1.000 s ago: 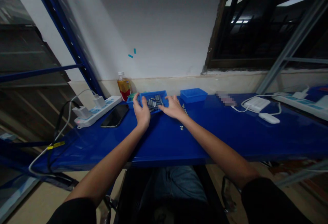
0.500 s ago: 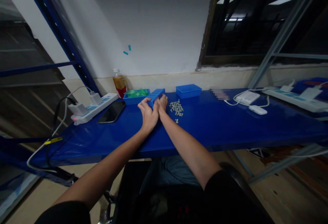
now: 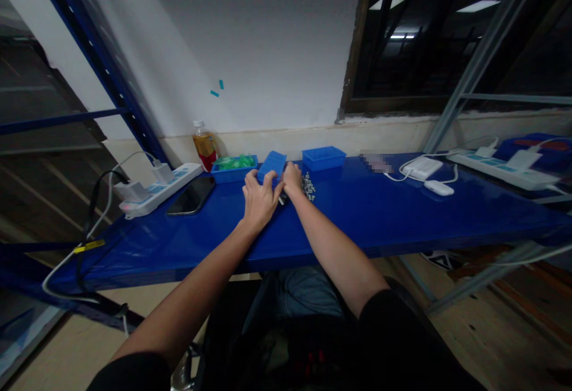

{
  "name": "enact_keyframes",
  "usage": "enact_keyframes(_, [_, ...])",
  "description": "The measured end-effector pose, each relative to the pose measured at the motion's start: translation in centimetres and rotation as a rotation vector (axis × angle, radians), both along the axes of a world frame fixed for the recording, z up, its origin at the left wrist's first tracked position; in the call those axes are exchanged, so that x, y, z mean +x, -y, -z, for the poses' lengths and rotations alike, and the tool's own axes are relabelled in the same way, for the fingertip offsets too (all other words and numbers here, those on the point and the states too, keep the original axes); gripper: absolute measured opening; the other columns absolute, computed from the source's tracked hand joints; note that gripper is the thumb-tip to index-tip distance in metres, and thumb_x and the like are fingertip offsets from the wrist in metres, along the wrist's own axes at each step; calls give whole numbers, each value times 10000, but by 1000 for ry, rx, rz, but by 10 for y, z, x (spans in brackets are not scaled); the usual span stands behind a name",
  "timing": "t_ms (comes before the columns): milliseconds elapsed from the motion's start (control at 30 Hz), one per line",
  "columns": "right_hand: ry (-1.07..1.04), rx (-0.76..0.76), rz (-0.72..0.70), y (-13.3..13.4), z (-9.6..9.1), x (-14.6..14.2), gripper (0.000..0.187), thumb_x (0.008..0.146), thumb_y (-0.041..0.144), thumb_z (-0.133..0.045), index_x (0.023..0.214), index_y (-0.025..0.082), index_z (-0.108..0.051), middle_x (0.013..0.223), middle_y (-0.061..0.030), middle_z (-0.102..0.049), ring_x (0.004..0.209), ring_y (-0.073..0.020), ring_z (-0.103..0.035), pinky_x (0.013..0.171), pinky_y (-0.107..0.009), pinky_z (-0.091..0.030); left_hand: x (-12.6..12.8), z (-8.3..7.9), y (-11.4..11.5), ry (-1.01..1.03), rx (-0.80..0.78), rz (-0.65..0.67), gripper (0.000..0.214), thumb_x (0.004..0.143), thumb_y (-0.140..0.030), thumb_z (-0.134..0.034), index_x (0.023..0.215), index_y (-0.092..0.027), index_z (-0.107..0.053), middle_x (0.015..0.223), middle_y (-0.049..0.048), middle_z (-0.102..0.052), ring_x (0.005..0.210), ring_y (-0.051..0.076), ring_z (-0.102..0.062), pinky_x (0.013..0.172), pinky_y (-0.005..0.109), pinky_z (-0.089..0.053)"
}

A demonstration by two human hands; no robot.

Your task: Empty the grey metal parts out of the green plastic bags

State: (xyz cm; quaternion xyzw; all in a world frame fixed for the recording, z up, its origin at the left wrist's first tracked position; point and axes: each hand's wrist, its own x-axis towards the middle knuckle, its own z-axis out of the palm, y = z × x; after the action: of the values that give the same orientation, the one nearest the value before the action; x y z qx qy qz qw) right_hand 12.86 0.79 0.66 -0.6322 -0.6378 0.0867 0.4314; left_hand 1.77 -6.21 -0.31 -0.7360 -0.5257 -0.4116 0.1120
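Three little blue bins sit lined up at the back of the worktop [image 3: 384,212], near the wall. The left bin [image 3: 232,175] is stuffed with green bits, can't make out what they are. The right bin [image 3: 325,163] sits flat and I can't see anything in it from this angle.

The middle bin [image 3: 272,164] is the one being handled. It's plain blue plastic, rectangular, and tipped up so a broad flat face points at the camera, which hides its inside. Just right of it there's a loose pile of small silvery parts [image 3: 308,185] lying straight on the worktop, too tiny to say what they are.

Left hand [image 3: 258,201]: the grip is wide open, fingers splayed, fingertips up against the near side of the middle bin, not wrapped around anything.

Right hand [image 3: 292,177]: it's at the bin's right corner, between the bin and the silvery parts. The fingers are turned away from view, so I can't tell how open that grip is or whether it has hold of anything.

Other stuff: a bottle [image 3: 204,148] with an orange label by the wall left of the bins, a dark phone [image 3: 191,195] lying flat, and a white power strip [image 3: 156,191] with plugs in it further left. Off to the right is a white adapter [image 3: 422,168] with its cable.
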Motion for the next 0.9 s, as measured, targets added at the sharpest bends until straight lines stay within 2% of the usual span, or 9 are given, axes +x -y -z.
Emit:
enact_keyframes(67, [0, 3, 8, 2, -7, 8, 302, 865, 323, -456, 1009, 116, -624, 1061, -143, -625, 1034, -257, -554, 908, -382, -412, -7, -1, -9, -14, 16, -17, 410, 859, -475, -483, 1196, -243, -481, 1201, 153, -320, 1159, 332, -349, 867, 489, -393])
enact_keyframes(133, [-1, 18, -9, 4, -14, 18, 277, 863, 290, -432, 989, 145, -632, 1028, -102, -650, 1005, -218, -572, 899, -331, -414, -14, -2, -16, -18, 40, -1, 411, 853, -471, -496, 1187, -233, -483, 1211, 157, -324, 1167, 330, -346, 881, 486, -384])
enact_keyframes(300, [22, 65, -50, 9, -25, 48, 274, 866, 263, -402, 962, 162, -638, 963, -59, -676, 909, -173, -603, 829, -278, -431, -24, -8, -26, 21, 145, 122, 394, 815, -468, -561, 1120, -224, -506, 1238, 149, -345, 1206, 313, -333, 957, 486, -332])
enact_keyframes(400, [50, 94, -45, 11, -25, 68, 283, 854, 265, -425, 1031, 147, -611, 917, -64, -667, 887, -186, -596, 831, -295, -428, -20, -20, -41, 152, 176, 142, 383, 848, -461, -509, 1146, -220, -485, 1218, 141, -376, 1211, 290, -355, 984, 459, -330])
enact_keyframes(467, [121, 144, -25, 10, -24, 80, 320, 842, 266, -450, 1106, 132, -572, 962, -83, -648, 917, -200, -577, 856, -311, -418, -14, -32, -61, 291, 164, 116, 364, 890, -442, -434, 1177, -221, -468, 1160, 131, -423, 1180, 265, -401, 996, 428, -338])
enact_keyframes(567, [334, 208, 36, 7, -23, 96, 372, 845, 283, -466, 1174, 124, -534, 1115, -133, -584, 1040, -242, -509, 923, -353, -378, -3, -50, -100, 355, 48, 93, 347, 894, -436, -421, 1163, -231, -496, 1072, 121, -496, 1109, 268, -476, 982, 414, -358])
enact_keyframes(700, [622, 40, 49, -5, -17, 117, 458, 841, 376, -506, 1257, 185, -501, 1209, -147, -528, 1153, -300, -420, 935, -427, -356, 15, -66, -149, 365, -101, -6, 370, 902, -452, -377, 1171, -240, -517, 1032, 134, -549, 1072, 290, -519, 957, 430, -371])
enact_keyframes(800, [673, -56, 83, -17, -9, 131, 437, 853, 393, -490, 1251, 216, -525, 1188, -144, -546, 1140, -313, -433, 900, -450, -377, 28, -71, -176, 380, -206, -106, 416, 914, -485, -314, 1198, -249, -504, 1082, 147, -569, 1098, 286, -518, 948, 423, -375])
enact_keyframes(900, [648, -51, 131, -26, -1, 140, 404, 892, 384, -420, 1237, 217, -547, 1166, -155, -553, 1126, -310, -444, 874, -442, -392, 37, -66, -196, 391, -307, -156, 442, 929, -468, -260, 1191, -221, -515, 1106, 161, -592, 1079, 278, -547, 921, 417, -395])
